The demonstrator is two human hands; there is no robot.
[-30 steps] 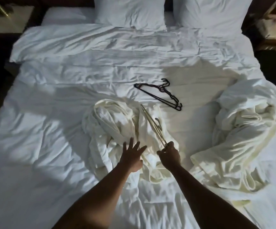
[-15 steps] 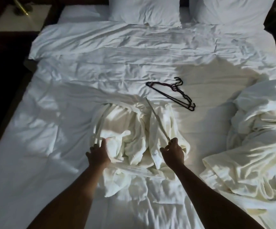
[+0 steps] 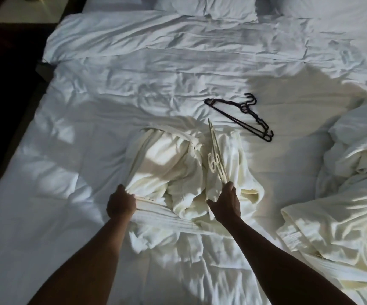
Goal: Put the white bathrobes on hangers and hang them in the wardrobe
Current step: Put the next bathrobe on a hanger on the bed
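Lying rumpled on the middle of the bed, a white bathrobe sits directly ahead of both hands. The left hand has its fingers curled round the robe's near left edge, where a flat folded band of the cloth runs off toward the right hand; this grip holds fabric and nothing else. The right hand holds the near end of a cream hanger, which slants up and away from the fingers above the robe's right side, its hook near the middle of its length. The thumb of this hand sticks out to the left, touching or just above the robe; which of the two I cannot tell.

Beyond the robe, well apart from both hands, black hangers lie flat on the duvet in a patch of light, stacked together with hooks pointing to the far right. A second white bathrobe lies heaped at the right edge of the bed, apart from the right hand. White pillows stand at the head of the bed.
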